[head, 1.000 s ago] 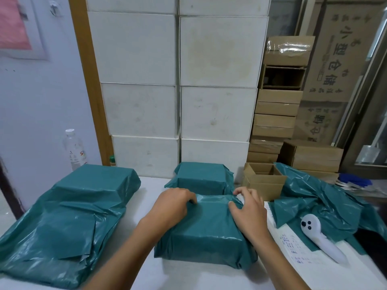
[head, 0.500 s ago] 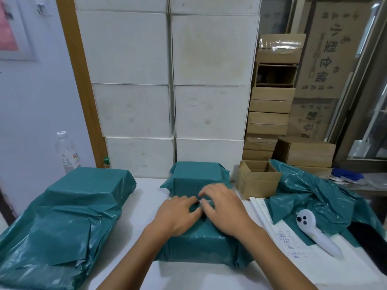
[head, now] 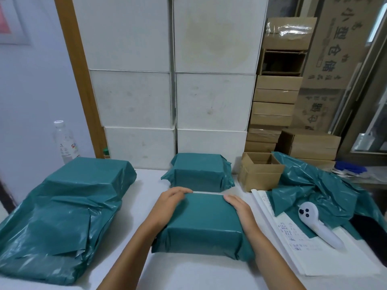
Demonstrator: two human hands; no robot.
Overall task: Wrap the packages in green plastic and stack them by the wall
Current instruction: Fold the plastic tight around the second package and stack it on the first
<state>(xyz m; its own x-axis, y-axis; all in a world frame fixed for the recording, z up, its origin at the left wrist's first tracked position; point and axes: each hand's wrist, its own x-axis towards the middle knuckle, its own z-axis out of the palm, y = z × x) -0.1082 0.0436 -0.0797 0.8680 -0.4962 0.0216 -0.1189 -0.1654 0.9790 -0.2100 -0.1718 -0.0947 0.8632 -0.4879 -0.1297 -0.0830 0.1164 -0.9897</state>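
My left hand (head: pixel 171 203) curls its fingers (head: pixel 182 190) over the far left corner of a boxy wrapped package (head: pixel 206 214) on the tabletop (head: pixel 188 273); my right hand (head: pixel 240 210) presses flat-fingered along its right edge. The thin, glossy green plastic (head: pixel 201 241) looks slippery, so its loose folds could spring open when lifted.

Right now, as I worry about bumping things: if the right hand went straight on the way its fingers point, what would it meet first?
Probably the smaller green plastic-wrapped package: the right hand, lying against the near green plastic-wrapped package, points at it across a narrow gap; depth is unclear.
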